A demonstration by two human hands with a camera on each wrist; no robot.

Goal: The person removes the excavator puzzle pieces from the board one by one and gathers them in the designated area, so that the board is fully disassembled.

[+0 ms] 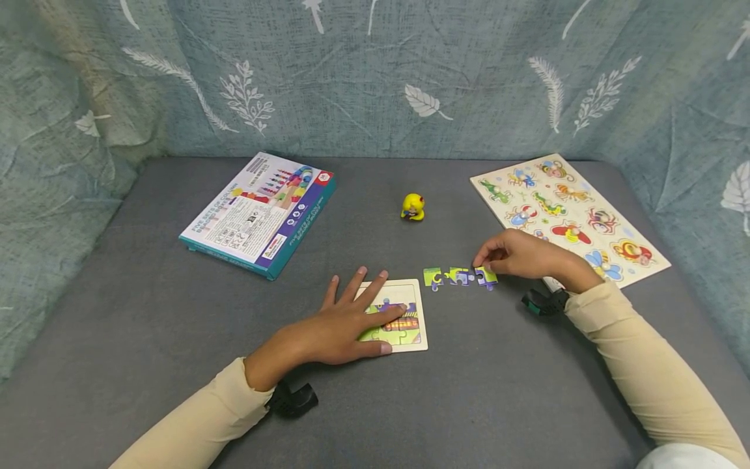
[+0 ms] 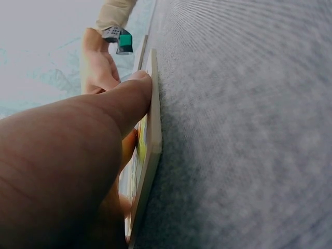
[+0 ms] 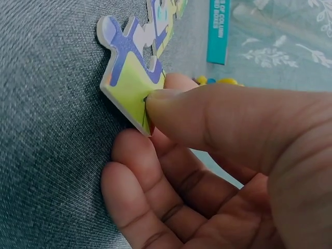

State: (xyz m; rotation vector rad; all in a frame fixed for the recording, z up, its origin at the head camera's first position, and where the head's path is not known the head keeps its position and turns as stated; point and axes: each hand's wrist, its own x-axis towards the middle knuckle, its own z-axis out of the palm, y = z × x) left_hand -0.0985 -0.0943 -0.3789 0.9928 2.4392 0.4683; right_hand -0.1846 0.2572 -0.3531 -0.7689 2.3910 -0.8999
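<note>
Off right of the jigsaw tray [image 1: 423, 326], pinched the end piece [image 1: 486, 277] with right hand [image 1: 518, 254] and splayed left hand [image 1: 336, 331] on tray.

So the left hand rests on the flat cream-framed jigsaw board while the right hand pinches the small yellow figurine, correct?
No: the right hand pinches a flat green-and-purple jigsaw piece, as the right wrist view shows. The rest is right.

Soft light, faint shadows, hazy left-wrist view
</note>
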